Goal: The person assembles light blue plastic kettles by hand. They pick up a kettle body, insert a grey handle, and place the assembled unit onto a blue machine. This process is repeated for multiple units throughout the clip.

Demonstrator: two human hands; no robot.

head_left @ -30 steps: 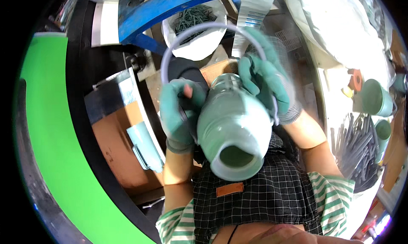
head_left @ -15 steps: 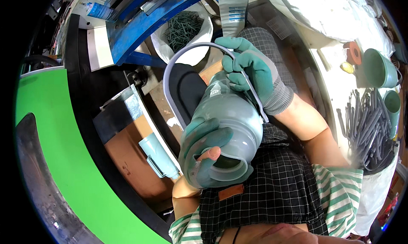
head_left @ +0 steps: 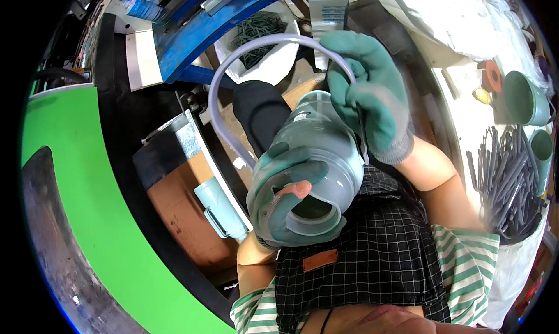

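A left hand [head_left: 271,199] wraps its fingers round a tilted green bottle [head_left: 326,130] before a checked apron [head_left: 378,246]; the right hand [head_left: 375,98] pinches a lavender loop [head_left: 216,86], which might spring free if that pinch slackens

- Left hand [head_left: 276,206] (gloved, one fingertip bare) cups the mouth end of the green jug [head_left: 326,133].
- Right hand [head_left: 375,95], also gloved, holds a curved grey strip [head_left: 214,98].
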